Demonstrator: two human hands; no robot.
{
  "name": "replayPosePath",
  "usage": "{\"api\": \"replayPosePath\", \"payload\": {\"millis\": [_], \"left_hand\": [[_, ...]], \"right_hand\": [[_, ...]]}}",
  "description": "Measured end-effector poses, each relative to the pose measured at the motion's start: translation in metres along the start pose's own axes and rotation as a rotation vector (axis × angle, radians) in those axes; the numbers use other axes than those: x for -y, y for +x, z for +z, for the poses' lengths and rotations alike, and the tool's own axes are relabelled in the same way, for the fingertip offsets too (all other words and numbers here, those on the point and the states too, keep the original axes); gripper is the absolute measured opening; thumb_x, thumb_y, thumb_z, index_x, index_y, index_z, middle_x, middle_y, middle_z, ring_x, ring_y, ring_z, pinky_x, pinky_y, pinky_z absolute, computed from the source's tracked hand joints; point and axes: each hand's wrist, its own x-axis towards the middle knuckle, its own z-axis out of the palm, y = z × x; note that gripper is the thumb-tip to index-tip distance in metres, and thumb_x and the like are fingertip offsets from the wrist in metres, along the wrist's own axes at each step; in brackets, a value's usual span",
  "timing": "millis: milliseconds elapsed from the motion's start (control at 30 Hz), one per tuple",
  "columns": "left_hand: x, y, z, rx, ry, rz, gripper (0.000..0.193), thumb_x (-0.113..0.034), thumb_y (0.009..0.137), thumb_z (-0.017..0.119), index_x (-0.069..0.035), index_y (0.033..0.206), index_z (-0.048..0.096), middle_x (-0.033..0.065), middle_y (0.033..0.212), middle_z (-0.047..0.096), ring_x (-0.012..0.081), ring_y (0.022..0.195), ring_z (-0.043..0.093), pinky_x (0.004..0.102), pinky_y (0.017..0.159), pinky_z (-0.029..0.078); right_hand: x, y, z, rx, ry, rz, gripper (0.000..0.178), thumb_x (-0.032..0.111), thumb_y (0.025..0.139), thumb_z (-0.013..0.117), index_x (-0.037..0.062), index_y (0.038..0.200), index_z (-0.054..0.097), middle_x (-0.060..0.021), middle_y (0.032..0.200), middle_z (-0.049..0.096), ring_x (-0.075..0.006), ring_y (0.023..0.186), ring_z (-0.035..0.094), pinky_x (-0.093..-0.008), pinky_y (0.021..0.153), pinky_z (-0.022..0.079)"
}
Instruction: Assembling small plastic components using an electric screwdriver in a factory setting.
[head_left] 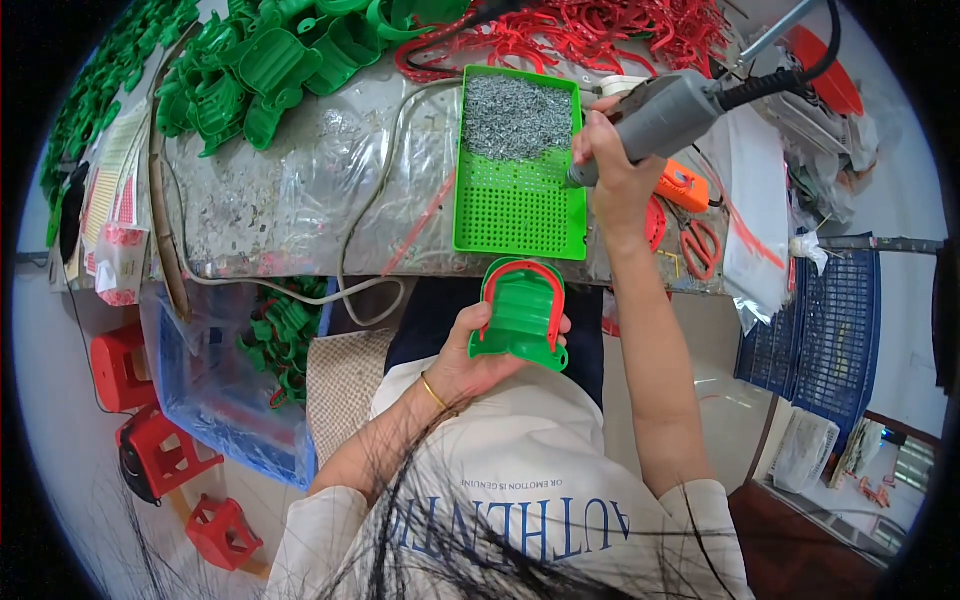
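Note:
Close to my body, below the table edge, my left hand (465,358) is closed around a green plastic scoop-shaped part (523,318). A red curved handle (558,290) arches over that part. My right hand (614,170) grips a grey electric screwdriver (668,116), whose black cord runs up to the right. The tool's tip points down at the right side of a bright green perforated tray (510,222). Small silvery screws (515,112) fill the far half of this tray. Whether a screw sits on the tip is too small to tell.
Green plastic parts (270,72) pile up at the far left, red strips (610,32) at the back. Right of the tray lie an orange tool (683,186) and red-handled scissors (700,248). A blue crate (215,425) and red stools (122,366) stand lower left.

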Motion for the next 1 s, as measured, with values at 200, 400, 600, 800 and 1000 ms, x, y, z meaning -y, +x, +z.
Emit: {"api": "replayPosePath", "payload": {"millis": [200, 400, 600, 800, 1000], "left_hand": [[-0.003, -0.002, 0.002, -0.104, 0.018, 0.003, 0.077, -0.045, 0.075, 0.064, 0.0, 0.132, 0.039, 0.0261, 0.121, 0.051, 0.0359, 0.11, 0.053, 0.0457, 0.097, 0.043], [-0.006, -0.002, -0.002, -0.047, -0.008, -0.007, 0.073, -0.044, 0.078, 0.062, 0.001, 0.132, 0.039, 0.0246, 0.123, 0.051, 0.0322, 0.114, 0.052, 0.0455, 0.101, 0.039], [-0.006, -0.003, -0.005, -0.064, -0.008, 0.005, 0.073, -0.044, 0.079, 0.061, 0.0, 0.132, 0.038, 0.0248, 0.124, 0.05, 0.0329, 0.114, 0.051, 0.0457, 0.101, 0.039], [-0.007, -0.004, -0.009, -0.033, -0.013, 0.004, 0.074, -0.045, 0.079, 0.06, -0.001, 0.134, 0.037, 0.0252, 0.125, 0.05, 0.0334, 0.116, 0.05, 0.046, 0.102, 0.037], [-0.009, -0.006, -0.007, -0.036, 0.008, 0.019, 0.073, -0.046, 0.081, 0.058, 0.0, 0.134, 0.037, 0.0253, 0.125, 0.049, 0.0332, 0.117, 0.05, 0.0454, 0.103, 0.037]], "right_hand": [[-0.017, 0.0, -0.002, -0.033, -0.016, 0.006, 0.01, 0.002, 0.085, 0.057, -0.0011, 0.093, 0.053, -0.0024, 0.064, 0.05, -0.0104, 0.052, 0.048, -0.0263, 0.053, 0.043], [-0.021, 0.001, -0.001, -0.055, -0.027, -0.003, 0.01, 0.003, 0.085, 0.057, -0.0005, 0.093, 0.053, -0.0031, 0.065, 0.051, -0.0104, 0.053, 0.048, -0.0265, 0.053, 0.043], [-0.026, 0.001, -0.002, -0.068, -0.045, -0.005, 0.01, 0.004, 0.084, 0.058, 0.0001, 0.092, 0.052, -0.0032, 0.065, 0.051, -0.0105, 0.053, 0.048, -0.0267, 0.053, 0.043], [-0.028, 0.0, -0.001, -0.063, -0.059, -0.004, 0.011, 0.004, 0.084, 0.058, 0.0001, 0.092, 0.052, -0.003, 0.065, 0.051, -0.0107, 0.053, 0.047, -0.0271, 0.053, 0.042], [-0.023, -0.001, 0.001, -0.082, -0.072, 0.001, 0.012, 0.003, 0.084, 0.058, -0.0012, 0.092, 0.051, -0.0029, 0.063, 0.049, -0.0113, 0.052, 0.046, -0.0275, 0.053, 0.042]]}}
